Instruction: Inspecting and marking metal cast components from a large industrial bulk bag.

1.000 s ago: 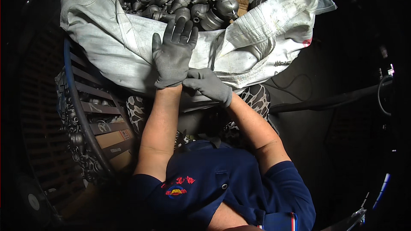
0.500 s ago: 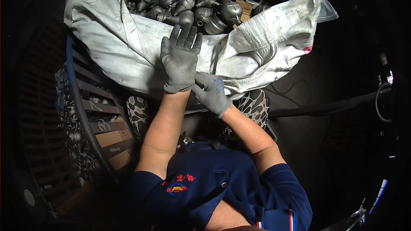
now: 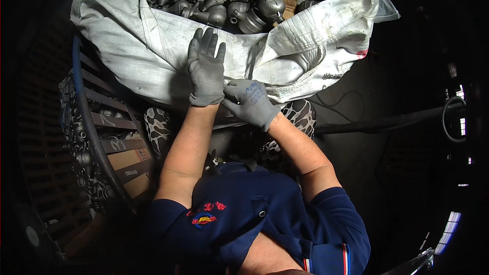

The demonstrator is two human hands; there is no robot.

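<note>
My left hand (image 3: pixel 206 71), in a grey work glove, is held palm up with its fingers stretched out. It is just in front of a white woven sack (image 3: pixel 168 56). My right hand (image 3: pixel 252 104), gloved in grey too, has its thumb and fingers closed at the wrist edge of the left glove, pinching the cuff (image 3: pixel 205 97). Some of those fingertips are hidden. Beyond the hands, the sack's mouth is turned down around a heap of dark grey metal castings (image 3: pixel 244 2), rounded with short necks. A piece of brown cardboard (image 3: pixel 288 6) lies among them.
To the left stands a slatted metal crate (image 3: pixel 89 107) with a rounded blue-black rim. More metal castings (image 3: pixel 84 160) are beyond that rim, and cardboard (image 3: pixel 125 158) shows between the slats. A dark pole-like bar (image 3: pixel 377 124) and a thin cable (image 3: pixel 338 109) lie on the right.
The whole view has shifted a little. My left fingers have drawn slightly back from the castings, and my right hand has turned more back-up beside the left cuff.
</note>
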